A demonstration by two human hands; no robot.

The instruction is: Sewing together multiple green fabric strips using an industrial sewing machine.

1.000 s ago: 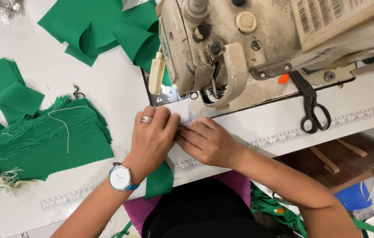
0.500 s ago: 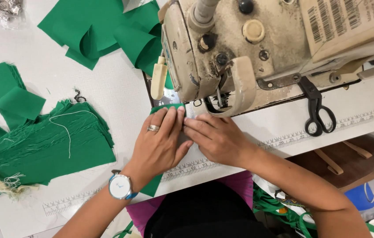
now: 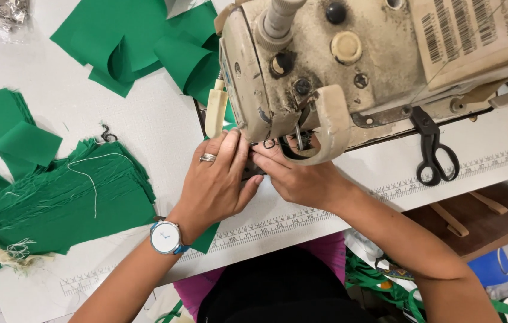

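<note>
Change: my hands have moved up under the worn cream sewing machine (image 3: 325, 66), right at its needle.
Left hand (image 3: 218, 182): flat, fingers extended, pressing the green fabric piece (image 3: 206, 238) down.
Right hand (image 3: 296, 176): fingertips pinched at the presser foot; what they hold, I cannot tell.
Meaning: fabric looks positioned for stitching.

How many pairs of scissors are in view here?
1: black scissors lying on the white table, right of the sewing machine and beyond the right hand. Others may be hidden behind the machine.

We cannot see green strip (image 3: 206, 238) under left hand (image 3: 217, 185); only its end pokes out. Right hand (image 3: 301, 179) fingertips hide under sewing machine (image 3: 349, 66). Machine cut off at top edge. Green pile (image 3: 56, 203) cut off at left edge.
</note>
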